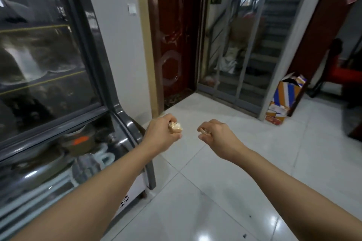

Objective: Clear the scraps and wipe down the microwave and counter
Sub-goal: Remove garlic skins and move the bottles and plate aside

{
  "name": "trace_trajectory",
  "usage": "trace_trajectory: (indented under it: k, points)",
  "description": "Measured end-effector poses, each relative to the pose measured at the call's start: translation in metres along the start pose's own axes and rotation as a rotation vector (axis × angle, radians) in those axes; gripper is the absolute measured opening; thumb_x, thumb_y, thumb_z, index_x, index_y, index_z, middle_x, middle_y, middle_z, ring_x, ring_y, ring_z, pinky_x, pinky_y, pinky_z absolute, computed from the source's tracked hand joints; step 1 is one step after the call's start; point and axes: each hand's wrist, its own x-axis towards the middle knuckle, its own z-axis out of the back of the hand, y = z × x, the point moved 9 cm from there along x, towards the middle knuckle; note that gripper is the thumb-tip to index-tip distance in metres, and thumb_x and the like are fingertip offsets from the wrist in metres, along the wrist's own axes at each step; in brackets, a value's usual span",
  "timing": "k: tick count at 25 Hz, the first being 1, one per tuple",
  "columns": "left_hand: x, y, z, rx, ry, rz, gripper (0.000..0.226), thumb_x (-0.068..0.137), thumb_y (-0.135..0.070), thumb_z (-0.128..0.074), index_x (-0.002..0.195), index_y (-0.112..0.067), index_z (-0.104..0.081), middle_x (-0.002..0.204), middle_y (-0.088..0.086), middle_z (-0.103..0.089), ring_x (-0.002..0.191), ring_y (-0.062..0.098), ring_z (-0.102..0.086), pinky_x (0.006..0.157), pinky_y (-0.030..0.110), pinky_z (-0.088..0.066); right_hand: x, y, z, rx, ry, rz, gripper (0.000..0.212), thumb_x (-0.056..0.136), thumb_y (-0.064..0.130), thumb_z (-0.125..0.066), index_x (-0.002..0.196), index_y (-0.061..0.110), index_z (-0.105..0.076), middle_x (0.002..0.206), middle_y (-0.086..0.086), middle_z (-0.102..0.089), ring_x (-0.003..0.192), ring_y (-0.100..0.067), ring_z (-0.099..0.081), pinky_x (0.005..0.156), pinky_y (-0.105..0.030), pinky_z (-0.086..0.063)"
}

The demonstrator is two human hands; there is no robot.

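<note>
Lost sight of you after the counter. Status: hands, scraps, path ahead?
Left hand gripping pale scraps. Right hand pinching a small scrap, too small to identify. Both held over white tile floor. Cardboard boxes off to the right, not blocking.

Left hand (163,133) grips pale scraps (175,127), right hand (214,135) pinches a scrap — above white tiled floor (225,191)

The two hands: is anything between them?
Nothing but air; in the head view only bare white floor tile shows between the left hand and right hand.
</note>
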Motion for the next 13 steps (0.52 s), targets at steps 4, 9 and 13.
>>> trace_trajectory:
  k: [4, 9, 13]
  points:
    - [0.091, -0.006, -0.022, -0.010, 0.024, -0.029, 0.037, 0.074, -0.031, -0.076, 0.107, -0.025, -0.060, 0.102, -0.002, -0.066, 0.093, 0.018, -0.060, 0.084, 0.035, -0.052, 0.070, -0.040, 0.013, -0.015, -0.006, -0.027, 0.025, 0.095, 0.028, -0.052, 0.115, 0.016, -0.061, 0.114, -0.006, -0.056, 0.094, -0.023, -0.057, 0.082, -0.031, -0.048]
    - [0.197, -0.027, -0.043, -0.004, 0.037, -0.074, 0.039, 0.075, -0.028, -0.076, 0.110, -0.021, -0.062, 0.104, -0.001, -0.066, 0.091, 0.016, -0.058, 0.078, 0.026, -0.047, 0.156, -0.090, 0.035, -0.025, -0.051, -0.074, 0.024, 0.094, 0.026, -0.054, 0.114, 0.015, -0.062, 0.113, -0.007, -0.057, 0.093, -0.025, -0.058, 0.080, -0.032, -0.047]
    - [0.264, -0.045, -0.069, 0.024, 0.052, -0.091, 0.040, 0.075, -0.030, -0.076, 0.111, -0.022, -0.061, 0.104, -0.002, -0.066, 0.092, 0.016, -0.059, 0.077, 0.027, -0.047, 0.214, -0.135, 0.046, -0.034, -0.051, -0.062, 0.024, 0.094, 0.026, -0.054, 0.113, 0.014, -0.061, 0.112, -0.008, -0.057, 0.094, -0.025, -0.057, 0.080, -0.032, -0.047]
